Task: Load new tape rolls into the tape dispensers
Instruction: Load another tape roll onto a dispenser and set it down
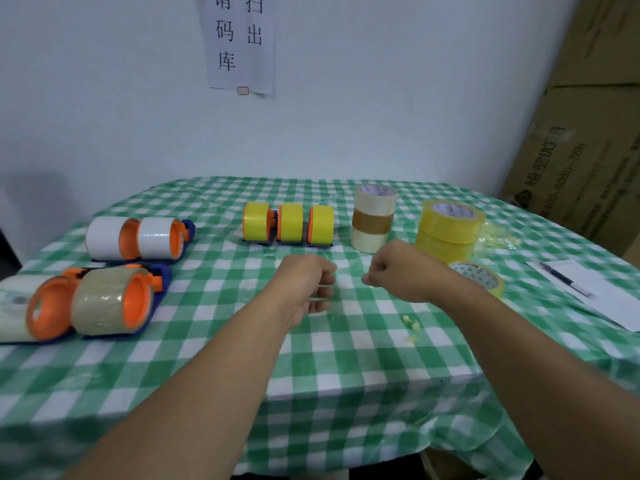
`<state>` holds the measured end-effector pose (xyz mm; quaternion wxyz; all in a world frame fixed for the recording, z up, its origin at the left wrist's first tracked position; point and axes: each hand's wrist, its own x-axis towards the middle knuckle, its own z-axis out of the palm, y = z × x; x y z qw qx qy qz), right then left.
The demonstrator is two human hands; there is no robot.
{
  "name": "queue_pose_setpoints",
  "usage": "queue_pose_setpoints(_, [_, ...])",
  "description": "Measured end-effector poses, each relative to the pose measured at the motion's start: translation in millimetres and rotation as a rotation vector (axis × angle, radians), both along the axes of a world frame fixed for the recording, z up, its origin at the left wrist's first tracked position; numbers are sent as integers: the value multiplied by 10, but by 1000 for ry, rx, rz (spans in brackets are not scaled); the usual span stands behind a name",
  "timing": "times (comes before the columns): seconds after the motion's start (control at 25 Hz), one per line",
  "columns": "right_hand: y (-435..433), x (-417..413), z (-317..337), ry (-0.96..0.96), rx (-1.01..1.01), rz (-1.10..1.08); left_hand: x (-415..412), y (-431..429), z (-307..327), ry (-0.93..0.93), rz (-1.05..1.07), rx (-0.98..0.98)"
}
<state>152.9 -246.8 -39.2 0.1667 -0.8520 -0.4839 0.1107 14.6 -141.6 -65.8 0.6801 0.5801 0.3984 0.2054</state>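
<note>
My left hand (308, 285) and my right hand (394, 268) hover close together over the middle of the checked table (346, 358), both with curled fingers. A thin clear strip of tape (341, 277) seems to stretch between them; it is faint and blurred. Behind them stand three yellow rolls in blue-and-orange dispensers (287, 223). Two white rolls in dispensers (138, 237) and brown rolls in dispensers (100, 303) lie at the left. Loose rolls wait at the right: a cream-and-brown stack (374, 220), a yellow stack (448, 226) and a flat roll (478, 277) behind my right wrist.
Small yellow scraps (410, 322) lie on the cloth near my right forearm. A crumpled wrapper (498, 235) sits beside the yellow stack. A sheet of paper with a pen (568, 282) is at the right edge, cardboard boxes (588, 133) beyond it. A wall with a paper sign (240, 43) closes the back.
</note>
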Motion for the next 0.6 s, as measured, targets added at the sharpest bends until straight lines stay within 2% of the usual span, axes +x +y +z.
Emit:
queue_pose_setpoints(0.24, [697, -583, 136, 120, 102, 140, -477, 385, 209, -58, 187, 113])
queue_pose_setpoints(0.6, [1374, -1515, 95, 686, 153, 201, -1132, 990, 341, -121, 586, 271])
